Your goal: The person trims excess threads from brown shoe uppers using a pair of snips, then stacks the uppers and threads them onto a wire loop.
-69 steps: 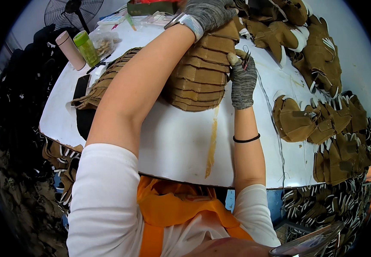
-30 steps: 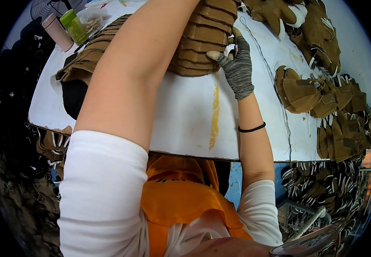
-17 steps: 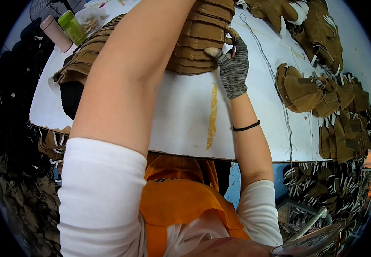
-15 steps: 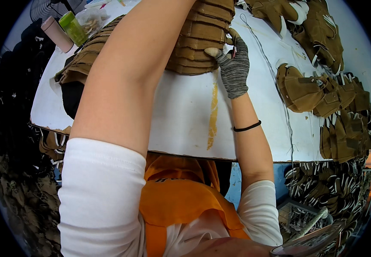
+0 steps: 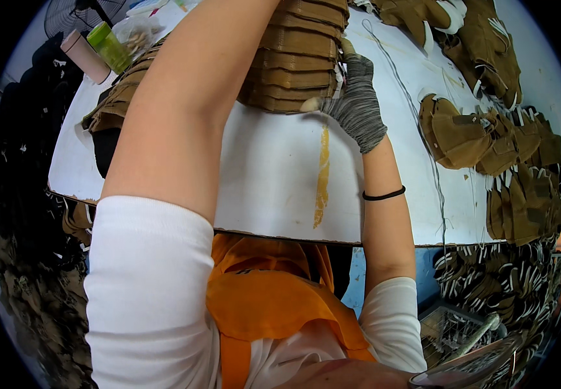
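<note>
A row of overlapping brown suede-like stitched pieces (image 5: 293, 58), which look like shoe uppers, lies at the top middle of the table. Against its right side rests my right hand (image 5: 358, 97), in a grey knit glove with pale bare-looking tips. The thumb presses at the row's near edge and the fingers reach along its right side, gripping it. My left forearm stretches up past the top edge of the picture, so my left hand is out of sight. Left of that arm a second row of brown pieces (image 5: 109, 110) shows partly.
Upper left on the white table (image 5: 267, 175) stand a pink tumbler (image 5: 85, 57) and a green bottle (image 5: 109, 48), beside a plastic bag (image 5: 137, 35). A dark cord (image 5: 400, 81) runs down the right. Brown pieces (image 5: 452, 133) pile along the right edge; a wire basket (image 5: 452, 327) sits below.
My right hand has turned slightly, its thumb dropping to the row's near edge and its wrist shifting right. The row of brown pieces and my left arm have moved a little left.
</note>
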Action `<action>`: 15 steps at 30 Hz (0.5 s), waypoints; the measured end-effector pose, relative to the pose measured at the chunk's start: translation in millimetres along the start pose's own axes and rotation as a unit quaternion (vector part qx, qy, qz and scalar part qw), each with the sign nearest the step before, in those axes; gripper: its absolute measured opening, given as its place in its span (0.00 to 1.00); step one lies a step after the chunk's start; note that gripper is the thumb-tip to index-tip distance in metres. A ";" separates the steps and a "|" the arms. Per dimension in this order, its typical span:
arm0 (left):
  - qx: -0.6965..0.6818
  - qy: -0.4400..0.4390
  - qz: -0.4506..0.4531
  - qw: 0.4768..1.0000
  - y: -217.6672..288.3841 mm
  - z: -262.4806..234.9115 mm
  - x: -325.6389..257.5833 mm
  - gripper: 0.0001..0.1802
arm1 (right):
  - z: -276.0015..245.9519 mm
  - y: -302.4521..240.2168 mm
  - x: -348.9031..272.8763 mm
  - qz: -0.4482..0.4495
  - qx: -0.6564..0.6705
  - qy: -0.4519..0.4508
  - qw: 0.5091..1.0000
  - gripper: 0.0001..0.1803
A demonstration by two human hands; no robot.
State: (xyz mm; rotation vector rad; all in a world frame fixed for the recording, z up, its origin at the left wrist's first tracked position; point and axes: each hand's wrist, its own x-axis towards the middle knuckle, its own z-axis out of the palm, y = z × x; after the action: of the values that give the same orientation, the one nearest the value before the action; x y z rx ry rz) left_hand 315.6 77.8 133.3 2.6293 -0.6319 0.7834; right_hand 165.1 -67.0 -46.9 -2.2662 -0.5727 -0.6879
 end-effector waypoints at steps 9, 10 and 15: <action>-0.046 -0.003 0.024 0.999 -38.3 20.5 31.0 0.21 | 14.7 15.5 -4.7 0.019 0.010 0.061 0.998 0.56; -0.033 0.000 0.023 0.999 -44.8 21.5 33.9 0.21 | 16.6 15.3 -4.4 0.020 0.011 0.062 0.998 0.56; -0.005 0.004 0.026 1.000 -52.8 24.3 37.6 0.21 | 18.2 17.6 -0.9 0.014 -0.012 0.059 0.998 0.56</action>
State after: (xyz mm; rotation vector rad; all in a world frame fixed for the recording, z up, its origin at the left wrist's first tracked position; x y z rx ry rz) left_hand 380.7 100.3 126.2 2.6096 -0.7027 0.8034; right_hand 180.1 -65.8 -67.3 -2.2329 -0.4769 -0.8126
